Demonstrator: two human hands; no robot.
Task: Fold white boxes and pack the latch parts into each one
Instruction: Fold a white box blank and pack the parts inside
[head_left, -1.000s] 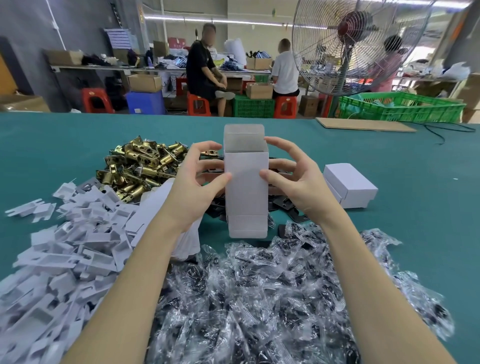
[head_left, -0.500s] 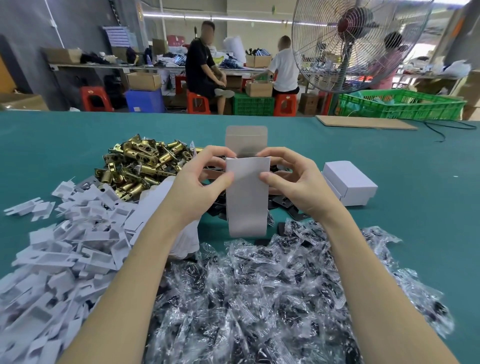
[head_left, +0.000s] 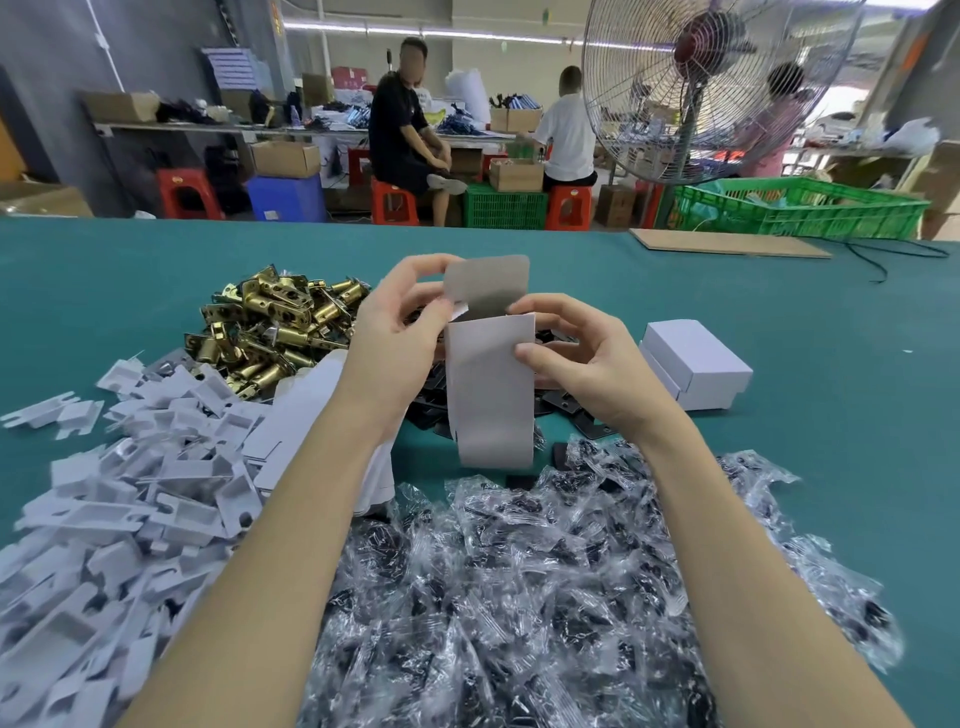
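Over a teal cloth-covered bench (head_left: 779, 415), both hands, left (head_left: 387, 343) and right (head_left: 587, 364), pinch an upright unfolded white cardboard box (head_left: 491, 395) between heaped brass latch bolts (head_left: 275, 327), white plastic inserts (head_left: 130, 488), clear-bagged black parts (head_left: 519, 597) and a closed white box (head_left: 696, 364).

Two white boxes (head_left: 491, 395) (one finished (head_left: 696, 364)); three heaps; four red stools (head_left: 187, 193).

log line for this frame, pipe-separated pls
stage: folding | left hand: pinches top flap | right hand: grips white box | finished box: on table | latches: unpacked
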